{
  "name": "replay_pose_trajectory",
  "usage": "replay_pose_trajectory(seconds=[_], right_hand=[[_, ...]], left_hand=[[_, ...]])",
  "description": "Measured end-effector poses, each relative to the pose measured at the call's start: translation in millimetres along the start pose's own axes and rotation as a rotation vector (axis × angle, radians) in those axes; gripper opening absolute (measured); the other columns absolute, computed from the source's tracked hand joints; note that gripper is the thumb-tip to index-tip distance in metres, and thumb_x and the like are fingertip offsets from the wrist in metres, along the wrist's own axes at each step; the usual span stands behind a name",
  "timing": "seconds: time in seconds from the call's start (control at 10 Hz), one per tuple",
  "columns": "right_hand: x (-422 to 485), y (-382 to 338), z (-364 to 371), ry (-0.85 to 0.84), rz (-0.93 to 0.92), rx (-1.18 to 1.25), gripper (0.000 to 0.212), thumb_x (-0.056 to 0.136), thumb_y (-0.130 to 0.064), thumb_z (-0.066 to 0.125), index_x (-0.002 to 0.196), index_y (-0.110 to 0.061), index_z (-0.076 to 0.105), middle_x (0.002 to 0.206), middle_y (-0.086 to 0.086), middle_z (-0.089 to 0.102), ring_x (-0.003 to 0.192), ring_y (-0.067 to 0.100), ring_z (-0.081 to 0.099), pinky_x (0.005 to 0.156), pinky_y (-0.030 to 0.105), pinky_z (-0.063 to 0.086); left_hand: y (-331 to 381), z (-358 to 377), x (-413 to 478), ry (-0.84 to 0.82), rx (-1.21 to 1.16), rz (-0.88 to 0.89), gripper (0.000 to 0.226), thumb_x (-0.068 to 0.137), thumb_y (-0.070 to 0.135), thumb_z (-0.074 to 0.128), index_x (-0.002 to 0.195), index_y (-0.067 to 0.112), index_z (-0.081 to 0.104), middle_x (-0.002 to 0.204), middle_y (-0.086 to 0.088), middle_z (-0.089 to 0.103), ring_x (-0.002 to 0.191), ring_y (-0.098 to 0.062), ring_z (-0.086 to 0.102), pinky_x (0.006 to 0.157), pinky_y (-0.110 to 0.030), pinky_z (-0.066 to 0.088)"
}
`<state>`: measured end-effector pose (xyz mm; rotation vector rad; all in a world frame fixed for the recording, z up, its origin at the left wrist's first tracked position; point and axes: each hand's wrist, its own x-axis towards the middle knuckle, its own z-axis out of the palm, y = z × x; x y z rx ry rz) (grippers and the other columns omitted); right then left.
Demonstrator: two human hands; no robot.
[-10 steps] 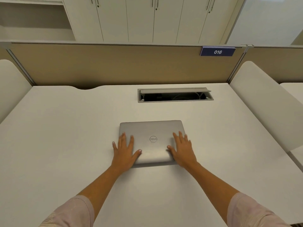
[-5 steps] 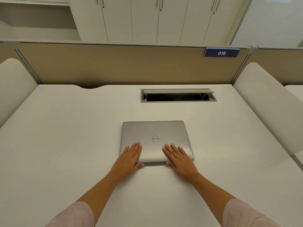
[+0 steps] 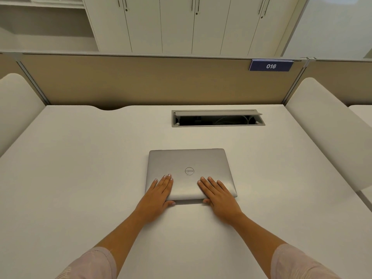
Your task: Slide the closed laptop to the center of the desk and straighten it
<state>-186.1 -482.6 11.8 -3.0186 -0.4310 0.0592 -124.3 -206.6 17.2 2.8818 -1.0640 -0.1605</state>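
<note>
A closed silver laptop with a round logo lies near the middle of the white desk, its edges roughly square to the desk's back edge. My left hand lies flat on the lid's near left corner, fingers on top and thumb against the front edge. My right hand covers the near right part of the lid the same way, its thumb at the front edge. Both sets of fingers point inward toward the logo.
An open cable hatch is set into the desk just behind the laptop. A tan partition with a blue "016" label closes the back. White side dividers stand at left and right.
Both hands have slid back from the lid's outer sides to its near edge, fingers turning inward. The laptop has stayed in about the same place.
</note>
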Motion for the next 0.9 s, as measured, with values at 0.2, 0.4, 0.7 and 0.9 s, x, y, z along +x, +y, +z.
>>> replay_pose_trajectory(seconds=[0.2,0.4,0.7,0.9], right_hand=[[-0.9,-3.9,2.4,0.032,0.025,0.045,0.055,0.103,-0.036,0.031,0.154,-0.025,0.013,0.161,-0.007,0.01,0.149,0.019,0.01,0.121,0.034,0.002],[-12.5,-17.2,8.1,0.062,0.067,0.129,0.058,0.102,-0.042,0.028,0.154,-0.023,0.009,0.159,-0.011,0.002,0.149,0.014,0.001,0.12,0.033,-0.003],[-48.0,-44.4,25.0,0.037,0.043,0.136,0.064,0.101,-0.051,0.02,0.153,-0.024,-0.007,0.162,-0.008,-0.006,0.148,0.01,-0.011,0.119,0.037,-0.005],[-70.4,-54.7,35.7,0.004,0.086,0.239,0.066,0.099,-0.055,0.013,0.15,-0.025,-0.015,0.16,-0.009,-0.014,0.147,0.01,-0.016,0.118,0.034,-0.014]], left_hand=[[6.2,1.1,-3.2,0.002,-0.022,-0.058,0.077,0.096,0.055,0.022,0.153,0.009,0.0,0.16,-0.005,-0.007,0.15,-0.023,-0.003,0.118,-0.04,-0.008],[30.3,10.6,-23.3,0.143,-0.031,-0.075,0.07,0.096,0.048,0.027,0.15,0.004,0.027,0.158,-0.011,0.022,0.146,-0.026,0.019,0.117,-0.038,-0.003],[67.1,28.0,-51.2,0.097,-0.091,-0.122,0.07,0.099,0.05,0.026,0.153,0.011,0.007,0.162,-0.001,0.004,0.148,-0.011,-0.007,0.118,-0.038,-0.003],[82.0,41.5,-69.2,0.077,-0.152,-0.155,0.069,0.097,0.056,0.012,0.152,0.021,-0.011,0.16,0.008,-0.018,0.145,-0.004,-0.022,0.118,-0.033,-0.013]])
